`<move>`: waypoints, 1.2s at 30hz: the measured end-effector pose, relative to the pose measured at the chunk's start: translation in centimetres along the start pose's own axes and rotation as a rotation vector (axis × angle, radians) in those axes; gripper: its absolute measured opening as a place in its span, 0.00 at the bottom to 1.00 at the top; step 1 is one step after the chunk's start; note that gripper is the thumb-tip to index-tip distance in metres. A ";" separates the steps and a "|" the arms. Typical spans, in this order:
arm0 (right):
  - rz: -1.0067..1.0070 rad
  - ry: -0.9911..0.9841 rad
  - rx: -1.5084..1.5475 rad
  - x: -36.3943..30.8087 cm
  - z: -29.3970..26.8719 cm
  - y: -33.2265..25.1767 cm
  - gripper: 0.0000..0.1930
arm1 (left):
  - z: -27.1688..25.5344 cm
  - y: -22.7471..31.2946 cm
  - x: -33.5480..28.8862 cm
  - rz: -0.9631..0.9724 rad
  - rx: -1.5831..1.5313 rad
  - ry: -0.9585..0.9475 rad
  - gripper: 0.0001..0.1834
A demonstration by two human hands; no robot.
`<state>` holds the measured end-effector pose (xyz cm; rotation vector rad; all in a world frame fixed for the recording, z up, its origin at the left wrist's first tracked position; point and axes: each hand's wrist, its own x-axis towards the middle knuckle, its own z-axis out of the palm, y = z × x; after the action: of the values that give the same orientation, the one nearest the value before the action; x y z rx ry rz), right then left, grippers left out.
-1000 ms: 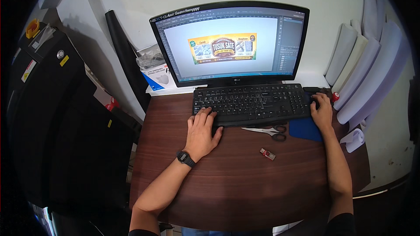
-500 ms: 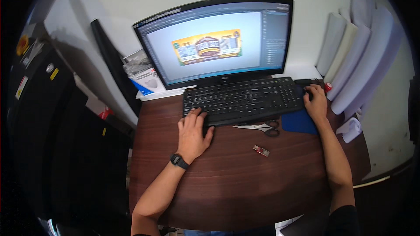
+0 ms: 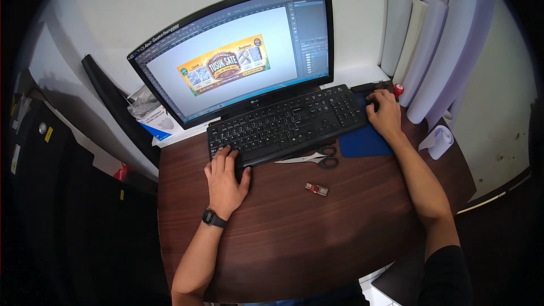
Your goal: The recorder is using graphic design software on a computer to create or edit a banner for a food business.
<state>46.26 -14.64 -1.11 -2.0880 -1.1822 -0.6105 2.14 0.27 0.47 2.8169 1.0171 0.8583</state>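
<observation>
Relative to the earlier frame, the desk and monitor lie farther left and more tilted, a shift attributable to the camera; both hands keep their places at the keyboard and mouse. The left hand is lightly spread and grips nothing, its fingertips on the near-left corner of the keyboard, its thumb at the front edge; this posture presumably keeps the corner keys within reach. The right hand, well apart from it, curls around a dark mouse, mostly hidden, at the far end of a blue mouse pad, toward the tabletop's far-right corner. The keyboard lies along the far edge of the tabletop, before the monitor, probably so that screen and keys face the person together. Scissors lie between keyboard and pad, and a USB stick lies nearer the front edge. A red-topped object just beside the right hand, tall paper rolls beyond, and a small roll at the right edge appear to limit sideways room.
</observation>
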 end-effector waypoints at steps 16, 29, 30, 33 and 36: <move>-0.013 -0.007 -0.012 0.0 0.1 0.1 0.11 | -0.2 0.1 0.1 0.008 0.011 0.020 0.30; -0.045 0.003 0.003 0.0 0.0 0.0 0.12 | -0.1 0.2 0.1 0.007 0.000 0.014 0.30; -0.042 -0.005 0.001 0.1 0.0 -0.1 0.12 | -0.2 0.2 0.1 0.010 -0.004 0.019 0.29; -0.028 -0.022 0.012 0.1 -0.3 -0.3 0.12 | -0.3 0.1 0.1 0.004 -0.009 0.013 0.29; -0.045 -0.023 0.022 0.1 -0.1 0.0 0.12 | -0.3 0.1 0.1 0.003 -0.002 0.023 0.29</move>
<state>46.33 -14.64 -1.00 -2.0601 -1.2468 -0.5924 2.08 0.20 0.75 2.8142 1.0151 0.8936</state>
